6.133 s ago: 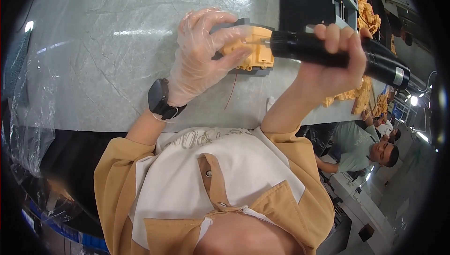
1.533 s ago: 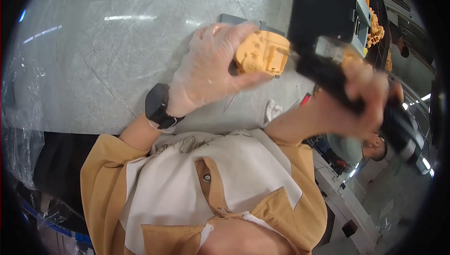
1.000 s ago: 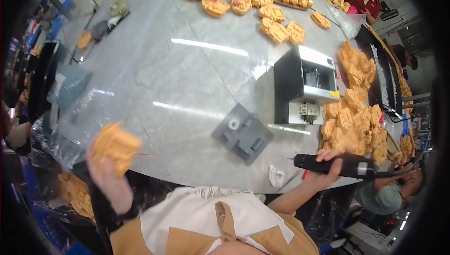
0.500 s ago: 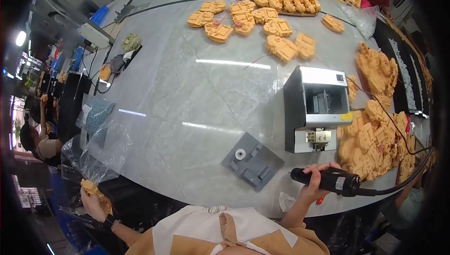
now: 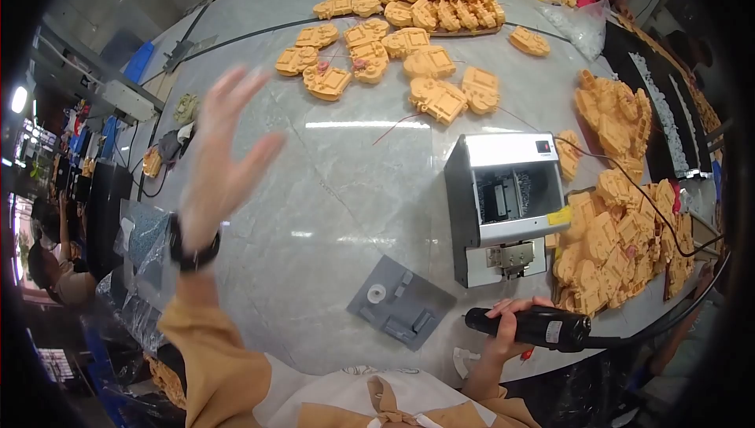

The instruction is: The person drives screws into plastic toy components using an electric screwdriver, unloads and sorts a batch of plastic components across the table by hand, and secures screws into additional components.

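Observation:
My left hand (image 5: pixel 224 149) is raised over the left part of the table, smeared by motion, its fingers spread and nothing in them. A dark band circles that wrist. My right hand (image 5: pixel 510 327) is wrapped round a black corded electric screwdriver (image 5: pixel 565 330), its tip pointing left. Just left of the tip lies a grey fixture block (image 5: pixel 401 302) with a round white piece on it. Behind the screwdriver stands a silver and black screw feeder (image 5: pixel 507 184). Several orange plastic housings (image 5: pixel 436 100) lie further back, a few with red wires.
A heap of orange housings (image 5: pixel 605 247) lies right of the feeder, with another pile (image 5: pixel 613 117) behind. Rows of housings (image 5: pixel 448 3) stand at the back. Clear plastic bags (image 5: pixel 138 286) hang at the left edge, near more orange parts (image 5: pixel 165 381). A co-worker (image 5: pixel 59 267) is at far left.
My left hand has let go of an orange part at the lower left and swung up over the table. The right hand keeps its hold on the screwdriver. The view has shifted slightly.

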Motion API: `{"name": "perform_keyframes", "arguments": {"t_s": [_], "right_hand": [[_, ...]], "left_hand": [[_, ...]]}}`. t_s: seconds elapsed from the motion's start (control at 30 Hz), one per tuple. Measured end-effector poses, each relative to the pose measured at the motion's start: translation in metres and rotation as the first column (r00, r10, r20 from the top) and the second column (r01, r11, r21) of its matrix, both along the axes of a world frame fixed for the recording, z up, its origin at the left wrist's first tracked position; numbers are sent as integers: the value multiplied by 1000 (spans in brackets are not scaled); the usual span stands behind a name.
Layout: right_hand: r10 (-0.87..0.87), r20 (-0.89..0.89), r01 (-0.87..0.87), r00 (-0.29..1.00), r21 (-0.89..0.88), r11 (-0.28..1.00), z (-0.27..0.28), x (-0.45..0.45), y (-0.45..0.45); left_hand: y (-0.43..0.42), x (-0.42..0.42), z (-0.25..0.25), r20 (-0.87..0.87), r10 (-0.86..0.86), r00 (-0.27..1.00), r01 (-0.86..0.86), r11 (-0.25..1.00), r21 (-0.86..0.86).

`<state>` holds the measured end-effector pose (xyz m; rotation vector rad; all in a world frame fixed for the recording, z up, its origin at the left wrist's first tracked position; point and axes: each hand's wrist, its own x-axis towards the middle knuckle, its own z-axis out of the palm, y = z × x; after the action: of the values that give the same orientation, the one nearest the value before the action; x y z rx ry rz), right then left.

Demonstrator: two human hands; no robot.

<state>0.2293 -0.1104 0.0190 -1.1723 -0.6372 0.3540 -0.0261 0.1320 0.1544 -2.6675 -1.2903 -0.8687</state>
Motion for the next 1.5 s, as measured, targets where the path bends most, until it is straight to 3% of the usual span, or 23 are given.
{"name": "perform_keyframes", "arguments": {"t_s": [0.07,0.17,0.27,0.33,0.37,0.43,0.47,0.53,0.63,0.7,0.73,0.8,0.83,0.9,0.97,1.03,1.1,1.17,1.23,1.33,1.37,1.4,1.5], "right_hand": [[-21,2,21,1000,-15,1000,2,1,2],[-47,-24,46,999,-44,998,-2,0,5],[-78,17,78,997,-46,996,-4,0,9],[-69,15,70,998,-68,995,2,-1,19],[-32,36,35,999,-95,995,2,1,16],[417,44,-412,908,-95,906,6,27,4],[420,28,-414,907,-119,902,11,19,6],[134,-42,-135,990,-48,990,15,-2,28],[200,-37,-201,979,-35,979,21,4,33],[208,-34,-209,977,-31,977,21,7,30],[220,-29,-220,975,-16,975,21,6,30],[113,-48,-115,992,-55,992,15,1,25],[85,-27,-87,996,-80,993,6,4,21],[60,-25,-60,998,11,998,1,2,23],[52,14,-51,999,-47,998,7,3,24],[55,10,-55,998,-45,997,5,5,26],[80,-32,-81,996,-37,996,5,9,28],[100,26,-99,995,-50,994,6,12,32],[301,24,-302,953,60,951,9,19,34],[327,12,-327,945,58,943,10,20,36],[320,4,-319,947,58,946,12,18,37],[313,-1,-312,950,62,948,13,18,37],[451,6,-450,892,86,889,14,26,34]], "left_hand": [[128,33,-57,56,-75,996,83,984,-157],[254,79,-98,-319,250,914,-291,953,-88],[324,113,-109,-380,362,851,-444,883,-155],[360,123,-131,-327,344,880,-399,909,-118],[371,127,-148,-304,333,893,-369,927,-67],[394,135,-166,-319,296,900,-341,935,-95],[395,134,-173,-327,287,901,-330,940,-84],[392,136,-173,-369,295,881,-368,919,-145],[389,143,-173,-463,310,830,-428,887,-173],[407,132,-191,-257,202,945,-267,930,-253],[404,128,-195,-274,203,940,-273,930,-245],[394,109,-195,-159,8,987,-66,930,-361],[389,99,-194,-348,-71,935,-33,958,-284],[355,90,-173,-361,6,933,-89,973,-213],[345,95,-152,-302,90,949,-129,985,-112],[368,107,-155,-193,172,966,-169,985,32],[379,126,-154,-248,194,949,-203,979,-11],[387,148,-167,-328,363,872,-356,931,82],[404,150,-197,-281,350,894,-363,932,6],[452,132,-218,-223,264,938,-297,946,-128],[460,123,-217,-221,176,959,-221,955,-200],[396,128,-170,-279,250,927,-329,899,-289],[370,116,-157,-420,189,888,-319,910,-266]]}}
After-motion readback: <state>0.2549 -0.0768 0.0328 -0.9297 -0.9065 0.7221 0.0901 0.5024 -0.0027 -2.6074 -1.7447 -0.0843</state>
